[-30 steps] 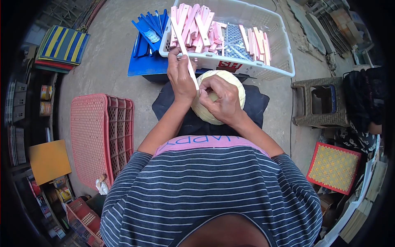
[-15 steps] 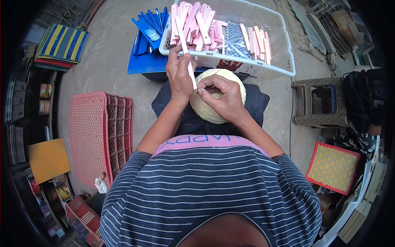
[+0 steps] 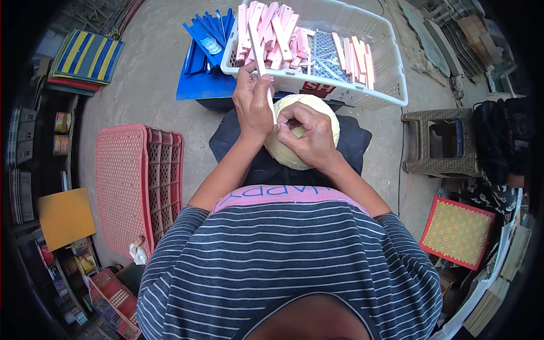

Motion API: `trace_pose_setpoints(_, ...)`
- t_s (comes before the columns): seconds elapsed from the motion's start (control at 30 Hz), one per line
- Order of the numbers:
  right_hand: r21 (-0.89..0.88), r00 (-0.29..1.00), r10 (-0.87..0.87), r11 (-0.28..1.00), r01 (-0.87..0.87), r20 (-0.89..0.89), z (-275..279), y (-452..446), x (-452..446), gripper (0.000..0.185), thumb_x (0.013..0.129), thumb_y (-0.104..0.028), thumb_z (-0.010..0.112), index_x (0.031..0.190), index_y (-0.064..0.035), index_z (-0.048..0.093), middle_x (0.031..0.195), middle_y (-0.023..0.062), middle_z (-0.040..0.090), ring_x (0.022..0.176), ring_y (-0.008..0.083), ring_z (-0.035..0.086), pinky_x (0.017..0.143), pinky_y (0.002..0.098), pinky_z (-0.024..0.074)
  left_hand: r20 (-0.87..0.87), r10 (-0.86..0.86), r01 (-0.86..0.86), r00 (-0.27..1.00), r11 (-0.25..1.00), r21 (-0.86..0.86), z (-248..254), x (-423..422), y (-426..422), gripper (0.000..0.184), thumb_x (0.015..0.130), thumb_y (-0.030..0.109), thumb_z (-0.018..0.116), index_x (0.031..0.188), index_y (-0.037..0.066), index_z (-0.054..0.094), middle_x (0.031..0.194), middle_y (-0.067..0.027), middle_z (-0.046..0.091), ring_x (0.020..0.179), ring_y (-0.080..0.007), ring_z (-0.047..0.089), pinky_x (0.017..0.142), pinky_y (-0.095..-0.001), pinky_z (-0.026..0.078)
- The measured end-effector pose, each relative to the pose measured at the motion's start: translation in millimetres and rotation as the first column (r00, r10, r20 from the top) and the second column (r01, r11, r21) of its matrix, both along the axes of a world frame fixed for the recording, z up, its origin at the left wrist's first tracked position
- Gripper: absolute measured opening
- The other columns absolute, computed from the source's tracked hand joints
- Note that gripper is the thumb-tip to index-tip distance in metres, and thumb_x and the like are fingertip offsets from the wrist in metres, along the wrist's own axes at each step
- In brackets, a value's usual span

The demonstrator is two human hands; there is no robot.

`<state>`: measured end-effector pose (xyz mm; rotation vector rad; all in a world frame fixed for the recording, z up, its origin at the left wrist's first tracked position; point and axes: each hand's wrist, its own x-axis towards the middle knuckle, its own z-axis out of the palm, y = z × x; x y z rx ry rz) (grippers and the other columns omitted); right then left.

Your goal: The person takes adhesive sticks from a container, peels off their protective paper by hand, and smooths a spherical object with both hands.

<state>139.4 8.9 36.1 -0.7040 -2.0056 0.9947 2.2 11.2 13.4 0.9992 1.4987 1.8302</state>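
My left hand [image 3: 253,107] is closed around a long, narrow pale pink strip [image 3: 256,48], which slants from the basket's contents down past my fingers. Just at the strip's near end, my right hand [image 3: 309,133] has thumb and fingertips pinched together; what lies between them is too small to make out. Under my right hand, a pale yellow rounded bundle [image 3: 290,160] with a creased, layered surface rests on the dark cloth [image 3: 354,141] over my lap. My right hand covers part of it.
Ahead, a white plastic basket [image 3: 396,68] holds pink strips [image 3: 300,42] in two groups. Blue strips [image 3: 207,42] lie left of it on a blue surface [image 3: 195,89]. A red crate [image 3: 122,181] stands left; a woven-patterned stool [image 3: 439,141] and red-yellow seat [image 3: 458,232] are right.
My left hand and the strip have shifted slightly to the right and away from me. My right fingertips stay pinched near the strip's near end.
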Motion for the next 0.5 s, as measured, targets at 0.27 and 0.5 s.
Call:
trace_pose_setpoints(0.27,-0.141,0.999,0.045,0.989,-0.048,-0.022,-1.6,1.4,0.9,0.008,0.073,0.002,0.062,0.081,0.0017,0.062,0.077,0.0063,0.063,0.07,0.0111,0.059,0.066,0.0248,0.0492,0.167,-0.158,0.154,0.973,0.987,0.038,5.3,1.8,-0.4,0.03,0.085,0.016,0.049,0.104,-0.006,0.054,0.059,-0.0055,0.053,0.053,-0.0099,0.047,0.05,-0.0258,0.035)
trace_pose_setpoints(0.5,-0.39,0.995,0.1,0.916,-0.1,-0.018,-5.2,3.4,2.4,0.007,0.08,0.0,0.063,0.086,0.0034,0.061,0.082,0.0037,0.063,0.075,0.0084,0.06,0.07,0.0225,0.0505,0.216,-0.279,0.278,0.936,0.96,0.033,1.9,-1.7,0.8,0.028,0.087,0.015,0.045,0.101,-0.007,0.057,0.057,-0.0059,0.049,0.05,-0.0093,0.044,0.048,-0.0247,0.034)
